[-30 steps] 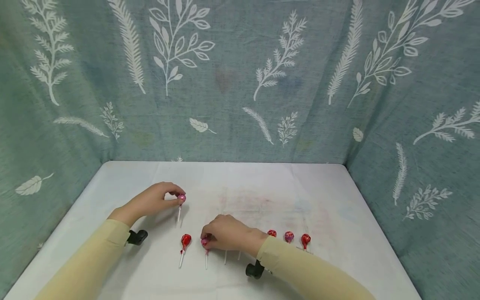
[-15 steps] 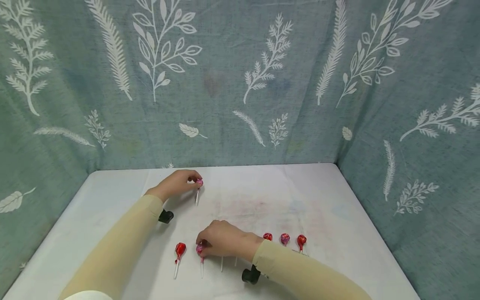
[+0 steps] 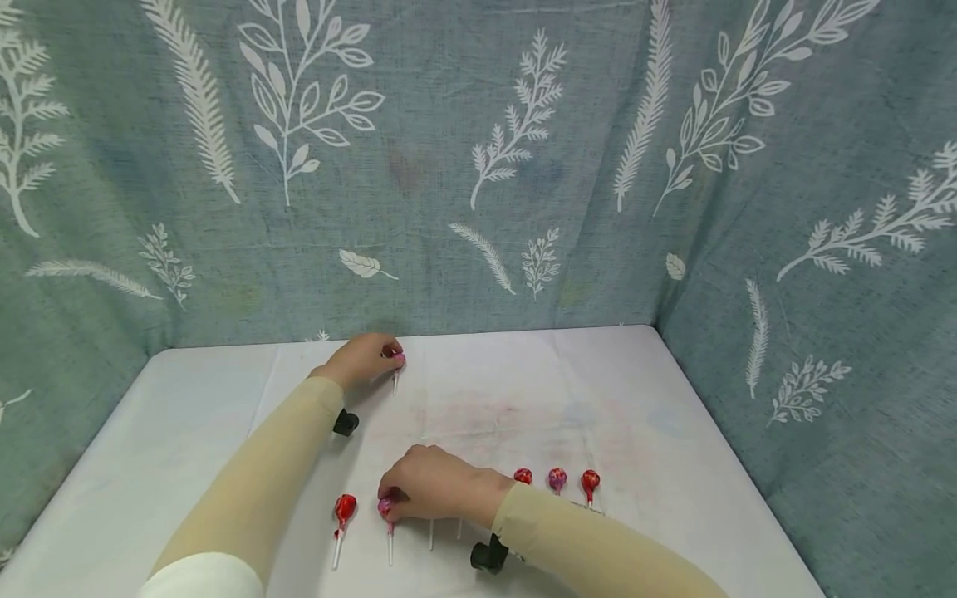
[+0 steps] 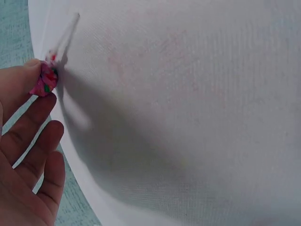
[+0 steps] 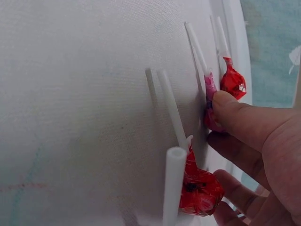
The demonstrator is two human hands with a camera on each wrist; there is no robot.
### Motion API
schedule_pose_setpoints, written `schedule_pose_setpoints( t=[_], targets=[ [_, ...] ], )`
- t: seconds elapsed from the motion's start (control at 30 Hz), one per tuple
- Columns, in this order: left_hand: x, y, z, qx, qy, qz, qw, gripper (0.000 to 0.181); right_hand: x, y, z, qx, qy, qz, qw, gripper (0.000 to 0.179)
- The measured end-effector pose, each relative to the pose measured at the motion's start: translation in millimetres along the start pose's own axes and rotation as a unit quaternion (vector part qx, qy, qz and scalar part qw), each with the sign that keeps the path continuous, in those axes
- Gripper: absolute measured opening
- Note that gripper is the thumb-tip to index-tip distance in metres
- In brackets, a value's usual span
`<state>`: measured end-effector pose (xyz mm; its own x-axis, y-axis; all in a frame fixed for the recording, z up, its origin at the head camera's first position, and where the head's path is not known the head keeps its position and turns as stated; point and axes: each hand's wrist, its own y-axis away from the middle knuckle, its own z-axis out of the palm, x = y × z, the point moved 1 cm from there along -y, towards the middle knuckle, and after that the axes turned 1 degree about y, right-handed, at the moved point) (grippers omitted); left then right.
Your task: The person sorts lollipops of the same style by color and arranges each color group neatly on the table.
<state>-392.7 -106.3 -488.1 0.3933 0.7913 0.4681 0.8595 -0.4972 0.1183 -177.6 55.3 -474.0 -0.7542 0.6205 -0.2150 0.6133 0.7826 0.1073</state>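
Near the table's far edge, my left hand (image 3: 362,361) pinches a pink-wrapped lollipop (image 4: 45,80) by its candy head, thumb on one side and fingertips on the other. Its white stick points back toward the near side. Closer to me, my right hand (image 3: 437,484) pinches another pink lollipop (image 5: 211,101) between thumb and index finger, the stick along the tabletop. Left of it lies a red lollipop (image 3: 345,508). Under the right hand's other fingers is a red lollipop (image 5: 200,193), with one more white stick (image 5: 173,183) in front; in the head view their heads are hidden.
Right of my right forearm lie two red lollipops (image 3: 523,476) (image 3: 591,482) with a pink one (image 3: 557,479) between them, partly covered by the sleeve. The white table (image 3: 478,423) has faint red stains. A green leaf-patterned curtain (image 3: 434,124) surrounds its back and sides.
My left hand has carried its pink lollipop away from me and to the right, toward the far edge. My right hand keeps its pinch in place. The head view has turned slightly right.
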Motion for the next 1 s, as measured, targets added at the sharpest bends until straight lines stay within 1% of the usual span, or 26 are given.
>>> schedule_pose_setpoints(
  t=[0.1,0.2,0.3,0.37,0.53,0.67,0.77,1.0],
  targets=[
    [-2.0,0.0,0.4,0.003,0.003,0.000,1.0000,0.026,-1,-0.6,-1,-0.001,-0.006,-0.002,1.0000,0.025],
    [-2.0,0.3,1.4,0.008,0.006,0.006,0.9999,0.027,0,-1.0,-2,-0.004,-0.016,0.001,0.9999,0.025],
    [0.1,2.1,1.1,0.013,0.013,0.009,0.9998,0.028,3,-2.8,-7,-0.005,-0.034,0.009,0.9994,0.025],
    [1.8,3.9,-0.1,0.015,0.017,0.008,0.9997,0.028,7,-4.5,-13,-0.003,-0.054,0.019,0.9983,0.024],
    [3.7,5.9,-1.1,0.014,0.022,0.005,0.9996,0.028,22,-7.1,-31,0.014,-0.099,0.048,0.9938,0.022],
    [2.9,5.3,0.4,0.011,0.023,0.005,0.9997,0.028,37,-7.0,-41,0.026,-0.106,0.067,0.9918,0.021],
    [0.9,4.0,1.6,0.012,0.021,0.001,0.9997,0.027,47,-6.2,-47,0.028,-0.113,0.081,0.9899,0.022],
    [-2.4,2.7,3.0,0.010,0.021,-0.007,0.9997,0.028,63,-3.2,-56,0.037,-0.134,0.105,0.9848,0.019]
  ],
)
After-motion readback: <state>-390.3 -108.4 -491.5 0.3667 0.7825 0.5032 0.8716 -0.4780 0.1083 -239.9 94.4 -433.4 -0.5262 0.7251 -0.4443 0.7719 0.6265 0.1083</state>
